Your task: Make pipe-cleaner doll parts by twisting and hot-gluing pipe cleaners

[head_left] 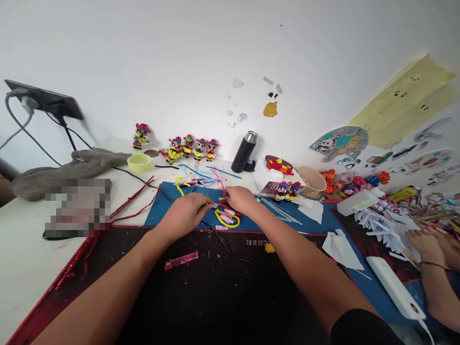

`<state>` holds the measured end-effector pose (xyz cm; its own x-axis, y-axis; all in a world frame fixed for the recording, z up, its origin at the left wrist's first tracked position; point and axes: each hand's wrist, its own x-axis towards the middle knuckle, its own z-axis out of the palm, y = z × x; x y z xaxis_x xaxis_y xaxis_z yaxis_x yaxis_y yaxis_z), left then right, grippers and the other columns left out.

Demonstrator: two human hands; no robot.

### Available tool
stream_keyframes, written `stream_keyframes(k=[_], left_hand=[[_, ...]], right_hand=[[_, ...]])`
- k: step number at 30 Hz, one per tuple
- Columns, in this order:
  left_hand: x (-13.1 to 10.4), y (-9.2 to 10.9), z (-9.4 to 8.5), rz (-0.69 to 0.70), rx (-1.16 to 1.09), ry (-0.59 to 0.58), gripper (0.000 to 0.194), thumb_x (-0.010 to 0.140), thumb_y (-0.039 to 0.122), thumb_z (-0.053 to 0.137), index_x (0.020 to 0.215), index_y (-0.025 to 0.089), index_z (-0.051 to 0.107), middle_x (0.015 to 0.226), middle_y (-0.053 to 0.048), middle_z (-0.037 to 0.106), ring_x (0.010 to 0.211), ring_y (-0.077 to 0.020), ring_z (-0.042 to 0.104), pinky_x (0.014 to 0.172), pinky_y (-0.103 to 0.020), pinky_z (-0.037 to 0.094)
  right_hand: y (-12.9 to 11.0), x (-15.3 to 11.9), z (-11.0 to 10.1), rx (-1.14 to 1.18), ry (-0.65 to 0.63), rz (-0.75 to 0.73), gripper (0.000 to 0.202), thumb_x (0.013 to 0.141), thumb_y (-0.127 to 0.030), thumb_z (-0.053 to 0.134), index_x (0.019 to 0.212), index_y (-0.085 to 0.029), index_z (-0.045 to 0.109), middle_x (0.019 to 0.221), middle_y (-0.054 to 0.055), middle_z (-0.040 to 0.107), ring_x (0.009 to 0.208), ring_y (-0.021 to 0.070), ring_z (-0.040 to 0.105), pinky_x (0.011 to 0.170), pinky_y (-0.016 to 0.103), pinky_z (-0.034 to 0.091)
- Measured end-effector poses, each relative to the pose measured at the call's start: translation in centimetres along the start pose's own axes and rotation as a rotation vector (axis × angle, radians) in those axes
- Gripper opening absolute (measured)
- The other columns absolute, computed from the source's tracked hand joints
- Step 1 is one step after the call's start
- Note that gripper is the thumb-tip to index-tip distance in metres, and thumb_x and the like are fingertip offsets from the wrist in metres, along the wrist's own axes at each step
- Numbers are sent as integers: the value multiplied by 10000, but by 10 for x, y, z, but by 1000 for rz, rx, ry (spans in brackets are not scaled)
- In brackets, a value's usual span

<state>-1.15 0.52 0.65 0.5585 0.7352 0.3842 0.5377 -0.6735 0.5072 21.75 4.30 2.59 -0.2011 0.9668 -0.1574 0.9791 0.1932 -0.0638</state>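
My left hand (pixel 187 214) reaches in over the blue mat (pixel 157 213), thumb and fingertips pinched together. At its tips shows a tiny whitish piece, too small to name. My right hand (pixel 240 199) is close by on the right, its fingers also pressed together; what they grip is mostly hidden. Just below the hands lies a bent yellow pipe cleaner (pixel 237 222) around several small pink pieces (pixel 226 218). Beyond them spread loose coloured pipe cleaners (pixel 204 179). A pink lighter (pixel 181 260) rests on the black mat (pixel 215 297), nearer to me.
Several small figures (pixel 175 149) stand along the wall. A black thermos (pixel 245 152), a white box (pixel 264 177) and a bowl (pixel 312 182) are behind. Tape (pixel 140 163) and driftwood (pixel 72 167) lie left. Another person's hand (pixel 427 245) and a white device (pixel 395 287) are right.
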Motion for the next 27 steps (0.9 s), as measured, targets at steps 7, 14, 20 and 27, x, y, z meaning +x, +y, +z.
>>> stream_keyframes(k=[7, 14, 20, 27], left_hand=[[0, -3, 3, -19, -36, -17, 315, 1054, 349, 470, 1073, 215, 755, 1097, -95, 795, 1036, -286, 723, 920, -426, 562], [0, 0, 4, -152, -224, 54, 275, 1021, 388, 533, 1084, 224, 744, 1057, -72, 792, 964, -252, 727, 873, -381, 557], [2, 2, 5, -200, -526, -30, 326, 961, 400, 611, 1199, 211, 731, 989, -52, 788, 890, -223, 721, 800, -338, 564], [2, 4, 1, -168, -541, -132, 224, 938, 396, 625, 990, 225, 759, 993, -32, 809, 933, -224, 727, 845, -330, 555]], right_hand=[[3, -3, 9, 142, 55, 10, 199, 1001, -275, 603, 1108, -159, 724, 1109, 181, 774, 1071, 320, 700, 870, 363, 455], [7, -29, 21, 574, 66, 18, 233, 1047, -370, 508, 1050, -194, 662, 722, -6, 686, 591, 161, 618, 588, 260, 447], [-15, -59, 24, 882, -37, -51, 229, 1019, -412, 529, 981, -201, 610, 554, -81, 528, 426, 119, 482, 468, 228, 395], [-26, -76, 30, 1196, -76, -103, 290, 954, -495, 634, 908, -214, 580, 460, -109, 477, 391, 105, 427, 466, 218, 325]])
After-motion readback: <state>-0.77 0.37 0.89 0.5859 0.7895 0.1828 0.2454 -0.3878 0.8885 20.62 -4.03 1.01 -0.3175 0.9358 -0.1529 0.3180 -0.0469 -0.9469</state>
